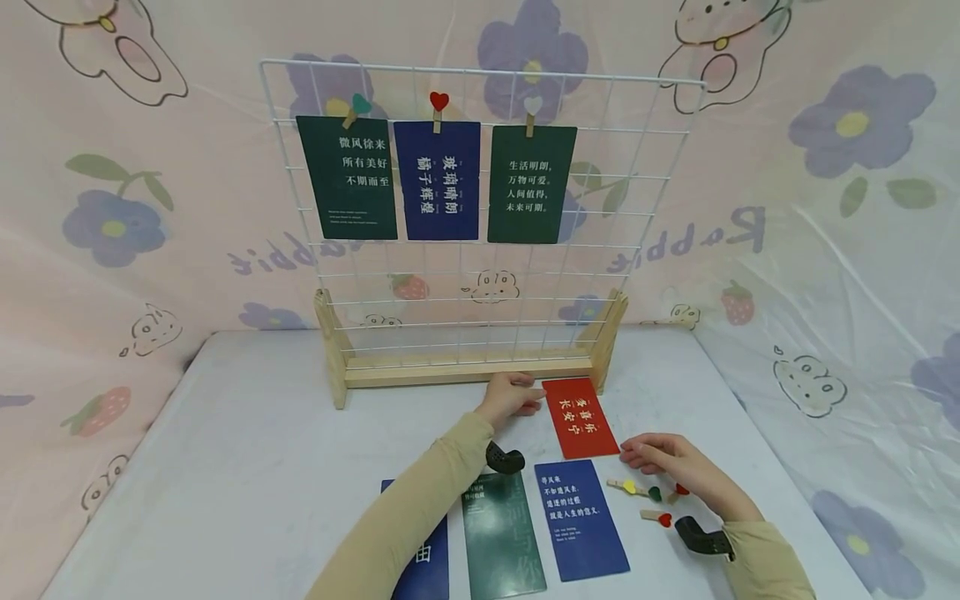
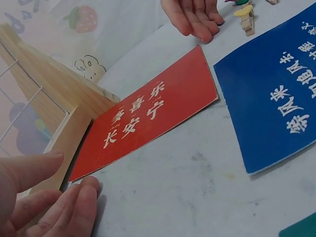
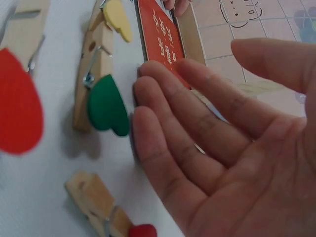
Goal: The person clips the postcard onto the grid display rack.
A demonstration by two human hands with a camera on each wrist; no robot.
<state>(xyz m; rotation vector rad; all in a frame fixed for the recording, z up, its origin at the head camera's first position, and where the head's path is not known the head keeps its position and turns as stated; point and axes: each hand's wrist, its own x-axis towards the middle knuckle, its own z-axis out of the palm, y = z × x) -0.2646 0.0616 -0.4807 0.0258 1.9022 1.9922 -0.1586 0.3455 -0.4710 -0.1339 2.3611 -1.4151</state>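
A red card (image 1: 576, 418) with white writing lies on the white table, by the right foot of the rack. My left hand (image 1: 510, 400) is at its far left corner, fingertips touching or almost touching the edge; thumb and fingers stand apart in the left wrist view. My right hand (image 1: 678, 467) is beside the near right corner, palm showing and fingers loosely extended in the right wrist view, with nothing held. Close to it lie small wooden clothespins with hearts: a yellow one (image 1: 628, 487), a green one (image 3: 109, 104) and red ones, one of them a red-heart clothespin (image 1: 657, 518).
A white wire grid rack (image 1: 480, 325) on a wooden base (image 1: 465, 375) stands behind. Clothespins hold a green card (image 1: 348, 196), a blue card (image 1: 420, 225) and another green card (image 1: 528, 225). Nearer lie a blue card (image 1: 592, 554), a green card (image 1: 502, 533) and a partly covered blue card (image 1: 427, 575).
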